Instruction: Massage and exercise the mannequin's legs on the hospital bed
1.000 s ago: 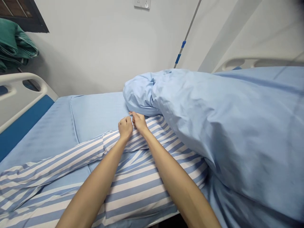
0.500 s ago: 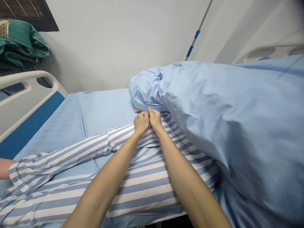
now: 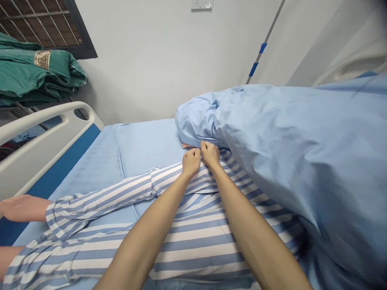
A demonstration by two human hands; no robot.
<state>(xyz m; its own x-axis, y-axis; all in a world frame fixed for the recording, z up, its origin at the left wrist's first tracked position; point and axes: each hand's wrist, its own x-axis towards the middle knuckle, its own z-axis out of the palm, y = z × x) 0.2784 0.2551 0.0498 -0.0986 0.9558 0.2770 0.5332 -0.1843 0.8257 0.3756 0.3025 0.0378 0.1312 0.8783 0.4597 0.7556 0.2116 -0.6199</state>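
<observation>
Both of my arms reach across a figure lying on the bed in blue-and-white striped pajamas [image 3: 199, 237]. My left hand [image 3: 191, 162] is closed at the far side of the hips, its fingers curled down into the striped cloth. Just to its right, my right hand [image 3: 210, 154] is also closed on the cloth, close against the edge of a light blue quilt [image 3: 272, 133]. The fingertips of both hands are hidden. A few fingers of the lying figure's hand [image 3: 188, 145] show from under the quilt, beside my left hand.
The bed's footboard [image 3: 48, 117] stands at the left, with a bare foot [image 3: 26, 208] near it. Folded green cloth [image 3: 45, 74] lies beyond, under a barred window [image 3: 39, 20]. A thin pole [image 3: 266, 42] with blue clamps stands by the wall.
My hands have drawn slightly apart, both still closed. The view has shifted left and up, bringing a wall socket and more of the lying figure's feet into sight.
</observation>
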